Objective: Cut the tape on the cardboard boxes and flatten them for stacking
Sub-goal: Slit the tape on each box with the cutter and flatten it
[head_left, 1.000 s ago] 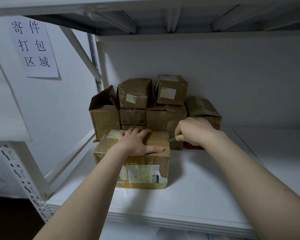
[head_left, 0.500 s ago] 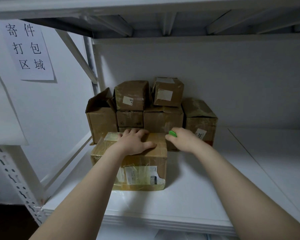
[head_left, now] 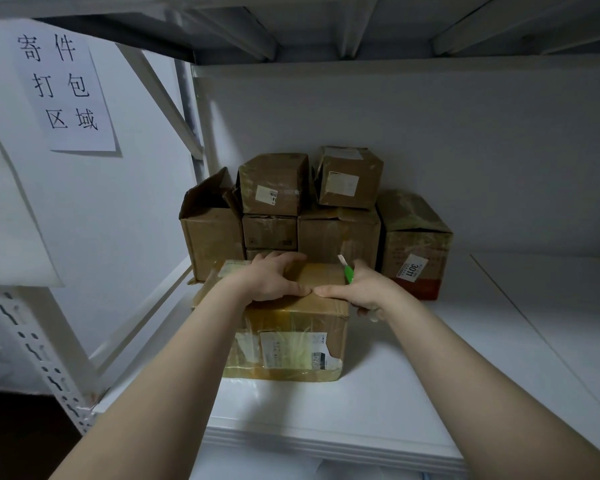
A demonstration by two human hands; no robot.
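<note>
**Inspector A:** Status of the work?

**Inspector B:** We record the front box (head_left: 291,334) standing whole on the shelf board (head_left: 430,375), lower centre of the frame. Its near face is wrapped in glossy tape and labels. We see no flattened carton anywhere. The back pile (head_left: 340,233), at the centre of the frame against the rear wall, looks uncut as far as we can see. Only the open box (head_left: 210,237) at its left end has its flaps up. We judge the task barely begun (whether the top seam of the front box is slit we cannot tell, because the hands cover it).

**Inspector A:** The left hand?

**Inspector B:** The left hand (head_left: 274,278) lies palm down on top of the front box, fingers bent over its far edge and thumb stretched right along the near edge. We read this as holding the carton steady.

**Inspector A:** And the right?

**Inspector B:** The right hand (head_left: 364,289) sits at the box's upper right corner, fingers closed round the green cutter (head_left: 349,273). The blade points up and away from the box, clear of the tape. The thumb reaches left across the top and meets the left thumb tip to tip.

**Inspector A:** What remains?

**Inspector B:** In our judgement, this box's tape has to be cut and the box collapsed, then the same done for each carton behind. The sign (head_left: 63,88) at upper left has no bearing on the work.
</note>
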